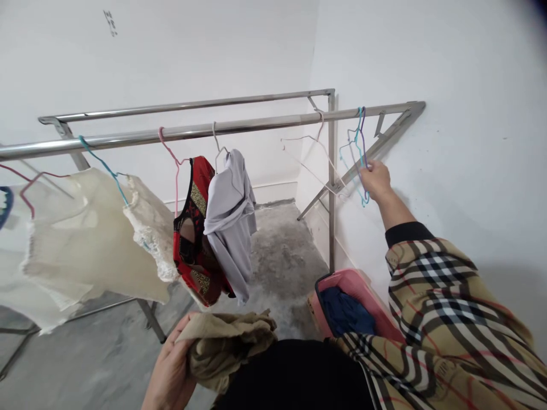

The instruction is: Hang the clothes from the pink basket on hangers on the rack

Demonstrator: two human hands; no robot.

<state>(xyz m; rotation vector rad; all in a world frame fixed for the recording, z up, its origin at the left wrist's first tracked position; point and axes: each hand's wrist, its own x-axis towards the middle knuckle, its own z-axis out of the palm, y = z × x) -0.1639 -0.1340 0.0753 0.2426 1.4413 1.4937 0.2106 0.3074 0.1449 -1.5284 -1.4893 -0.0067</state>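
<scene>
My left hand [173,364] is closed on a bunched khaki garment [231,344], low in front of my body. Farther off to the right, my right hand [376,179] grips the side of a purple clothes hanger [364,145] that hooks over the rail's right end. A turquoise hanger [358,136] hangs right against it; whether my fingers also hold that one, I cannot tell. To their left a bare pale pink hanger [320,136] is on the same rail. Beyond it a light grey garment [231,210] and a red patterned garment [199,228] hang from hangers.
The metal drying rack [265,122] spans the view before white walls. Cream garments [98,228] hang at the left. A pink basket [352,279] with dark blue cloth [346,310] inside stands low at the right on the concrete floor [282,245], near the rack's leg [331,228].
</scene>
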